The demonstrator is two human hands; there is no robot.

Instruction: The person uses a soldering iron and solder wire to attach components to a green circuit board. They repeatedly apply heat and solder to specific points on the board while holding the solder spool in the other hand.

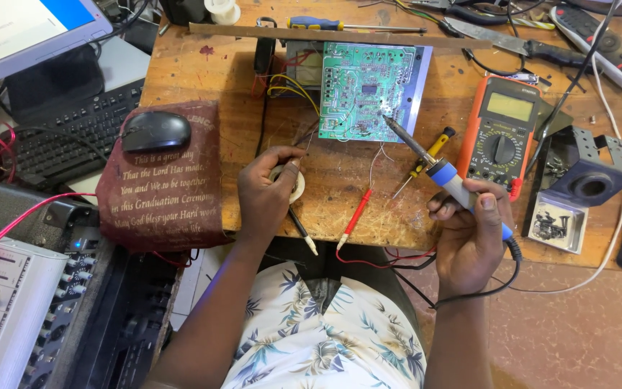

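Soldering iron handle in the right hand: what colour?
Blue and grey, on the soldering iron held by the right hand; head view.

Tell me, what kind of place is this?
Probably an electronics repair bench: the right hand holds a soldering iron over a green circuit board, with a multimeter beside it.

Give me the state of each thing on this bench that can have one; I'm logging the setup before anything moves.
Soldering iron: gripped in the right hand, tip on the circuit board.
Circuit board: lying flat, solder side up, wires attached.
Solder reel: on the bench, under the left hand.
Multimeter: lying flat, screen blank.
Red probe: lying loose.
Mouse: resting on the maroon cloth.
Monitor: lit.
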